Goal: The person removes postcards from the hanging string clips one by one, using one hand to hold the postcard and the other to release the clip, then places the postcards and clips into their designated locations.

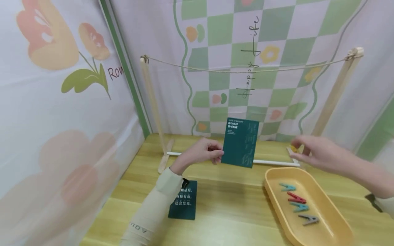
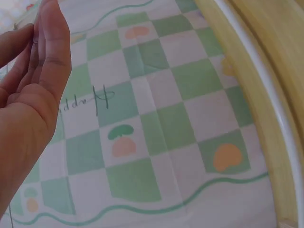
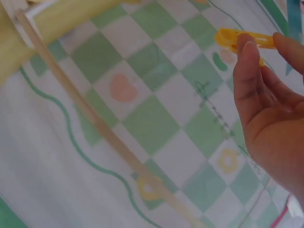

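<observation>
My left hand pinches a dark green card by its left edge, upright above the table with its printed face toward me. In the left wrist view, the left hand shows from the side and the card is out of sight. Over the far end of the tray, my right hand holds a yellow clothespin between thumb and fingertips. A second dark green card with white lettering lies on the table, partly covered by my left sleeve.
A string runs between two wooden posts, the left post and right post. A white rod crosses low between them. On the right, an orange tray holds several clothespins, including a red clothespin and a grey clothespin.
</observation>
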Demonstrator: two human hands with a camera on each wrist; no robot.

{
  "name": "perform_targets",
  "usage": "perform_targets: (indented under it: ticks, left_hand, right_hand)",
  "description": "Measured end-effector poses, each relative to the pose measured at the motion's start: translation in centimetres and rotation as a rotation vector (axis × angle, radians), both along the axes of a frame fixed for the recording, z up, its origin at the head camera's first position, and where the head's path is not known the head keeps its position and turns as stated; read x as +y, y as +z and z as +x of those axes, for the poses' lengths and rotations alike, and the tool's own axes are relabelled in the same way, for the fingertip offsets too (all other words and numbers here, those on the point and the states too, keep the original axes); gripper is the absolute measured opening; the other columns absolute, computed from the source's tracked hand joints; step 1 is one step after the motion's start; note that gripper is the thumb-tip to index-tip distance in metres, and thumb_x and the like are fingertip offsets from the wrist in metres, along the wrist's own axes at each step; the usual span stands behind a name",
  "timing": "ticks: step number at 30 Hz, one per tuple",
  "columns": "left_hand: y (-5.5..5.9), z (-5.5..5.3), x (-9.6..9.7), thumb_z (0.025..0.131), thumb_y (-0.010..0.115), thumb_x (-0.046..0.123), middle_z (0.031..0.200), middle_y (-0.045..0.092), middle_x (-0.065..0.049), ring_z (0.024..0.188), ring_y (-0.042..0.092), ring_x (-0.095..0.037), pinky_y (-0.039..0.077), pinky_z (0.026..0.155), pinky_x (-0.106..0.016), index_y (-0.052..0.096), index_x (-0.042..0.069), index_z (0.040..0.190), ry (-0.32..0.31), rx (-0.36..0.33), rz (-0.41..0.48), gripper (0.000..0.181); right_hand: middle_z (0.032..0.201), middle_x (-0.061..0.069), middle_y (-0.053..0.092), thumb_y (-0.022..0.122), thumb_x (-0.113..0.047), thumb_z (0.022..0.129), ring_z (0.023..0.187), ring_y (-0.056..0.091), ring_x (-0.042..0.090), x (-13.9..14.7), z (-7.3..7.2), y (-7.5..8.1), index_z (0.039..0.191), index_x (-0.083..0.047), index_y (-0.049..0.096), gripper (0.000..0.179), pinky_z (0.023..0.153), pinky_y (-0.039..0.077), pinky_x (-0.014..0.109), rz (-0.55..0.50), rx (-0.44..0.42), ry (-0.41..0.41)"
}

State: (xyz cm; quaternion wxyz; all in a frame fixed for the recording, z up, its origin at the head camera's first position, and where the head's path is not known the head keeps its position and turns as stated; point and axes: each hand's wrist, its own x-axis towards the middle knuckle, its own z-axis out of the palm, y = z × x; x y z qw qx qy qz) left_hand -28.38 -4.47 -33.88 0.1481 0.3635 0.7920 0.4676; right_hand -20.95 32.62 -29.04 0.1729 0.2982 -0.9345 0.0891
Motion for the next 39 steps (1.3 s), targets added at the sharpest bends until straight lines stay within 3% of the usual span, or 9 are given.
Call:
perform_targets:
  ticks: [5, 9, 12, 16, 20, 22, 25, 28, 39]
  left_hand:
    - [-2.5, 1.3, -2.6, 0.1, 0.057, 0.017, 0.081, 0.07, -0.007, 0.077, 0.071, -0.027, 0.061, 0.072, -0.04, 0.067, 0.009, 0.094, -0.002, -0.01, -0.038, 0.015]
    - [-5.2, 2.8, -5.4, 0.101, 0.056, 0.018, 0.081, 0.07, -0.004, 0.076, 0.07, -0.022, 0.06, 0.074, -0.045, 0.068, 0.01, 0.094, 0.049, -0.048, -0.052, 0.015]
    - [-6.7, 3.6, -7.4, 0.101, 0.056, 0.017, 0.081, 0.07, -0.006, 0.077, 0.07, -0.032, 0.059, 0.072, -0.049, 0.066, 0.008, 0.093, 0.085, -0.08, -0.036, 0.017]
    - [-7.7, 4.6, -10.2, 0.1, 0.055, 0.014, 0.078, 0.07, -0.01, 0.075, 0.069, -0.04, 0.058, 0.069, -0.053, 0.064, 0.002, 0.089, 0.122, -0.119, -0.029, 0.018]
    - [-8.4, 6.0, -13.2, 0.099, 0.057, 0.014, 0.078, 0.07, -0.009, 0.073, 0.071, -0.032, 0.06, 0.067, -0.049, 0.065, 0.0, 0.09, 0.166, -0.22, -0.071, 0.018]
    - [-8.7, 6.8, -14.2, 0.099, 0.058, 0.014, 0.078, 0.069, -0.008, 0.072, 0.071, -0.028, 0.061, 0.068, -0.045, 0.065, 0.0, 0.091, 0.179, -0.298, -0.091, 0.018]
    - [-9.2, 7.7, -15.0, 0.098, 0.058, 0.012, 0.078, 0.069, -0.008, 0.071, 0.071, -0.023, 0.061, 0.068, -0.042, 0.066, -0.003, 0.094, 0.169, -0.393, -0.106, 0.017]
    - [-10.0, 8.1, -15.4, 0.097, 0.058, 0.01, 0.076, 0.07, -0.009, 0.068, 0.071, -0.019, 0.061, 0.067, -0.04, 0.065, -0.006, 0.093, 0.15, -0.459, -0.105, 0.017]
    - [-12.0, 8.9, -15.1, 0.096, 0.058, 0.008, 0.067, 0.068, -0.008, 0.056, 0.066, -0.014, 0.057, 0.052, -0.028, 0.062, -0.003, 0.08, 0.205, -0.525, -0.173, 0.019]
  right_hand:
    - [0.081, -0.008, 0.068, 0.079, -0.018, 0.081, 0.064, 0.054, -0.009, 1.7, 1.3, -3.2, 0.094, -0.011, 0.064, 0.021, 0.053, 0.048, 0.019, -0.005, -0.129, -0.021]
    - [0.076, -0.012, 0.063, 0.082, -0.015, 0.077, 0.061, 0.049, -0.012, 2.8, 2.0, -5.8, 0.09, -0.013, 0.062, 0.024, 0.05, 0.045, 0.017, -0.004, -0.123, 0.063]
    - [0.078, -0.013, 0.061, 0.081, -0.012, 0.077, 0.061, 0.046, -0.013, 3.6, 2.5, -7.6, 0.09, -0.016, 0.06, 0.025, 0.047, 0.041, 0.016, -0.02, -0.164, 0.119]
    - [0.081, -0.014, 0.061, 0.08, -0.012, 0.08, 0.064, 0.047, -0.012, 4.2, 3.0, -9.5, 0.092, -0.018, 0.058, 0.026, 0.048, 0.04, 0.017, -0.041, -0.229, 0.169]
    - [0.08, -0.01, 0.061, 0.082, -0.014, 0.076, 0.064, 0.046, -0.013, 4.5, 3.2, -11.3, 0.09, -0.018, 0.056, 0.03, 0.049, 0.039, 0.016, -0.033, -0.216, 0.217]
    - [0.08, -0.01, 0.061, 0.082, -0.015, 0.077, 0.064, 0.045, -0.013, 4.6, 3.4, -12.0, 0.09, -0.018, 0.056, 0.029, 0.049, 0.039, 0.016, -0.034, -0.28, 0.217]
    - [0.079, -0.015, 0.056, 0.079, -0.019, 0.081, 0.066, 0.043, -0.01, 4.9, 3.9, -13.2, 0.088, -0.019, 0.054, 0.026, 0.05, 0.038, 0.017, -0.042, -0.388, 0.196]
    - [0.076, -0.02, 0.049, 0.079, -0.022, 0.081, 0.066, 0.04, -0.009, 5.0, 4.5, -14.3, 0.085, -0.021, 0.052, 0.027, 0.052, 0.035, 0.016, -0.021, -0.414, 0.166]
    - [0.07, -0.018, 0.038, 0.083, -0.018, 0.073, 0.063, 0.033, -0.006, 5.0, 6.2, -16.1, 0.082, -0.023, 0.049, 0.036, 0.052, 0.029, 0.018, 0.074, -0.395, 0.086]
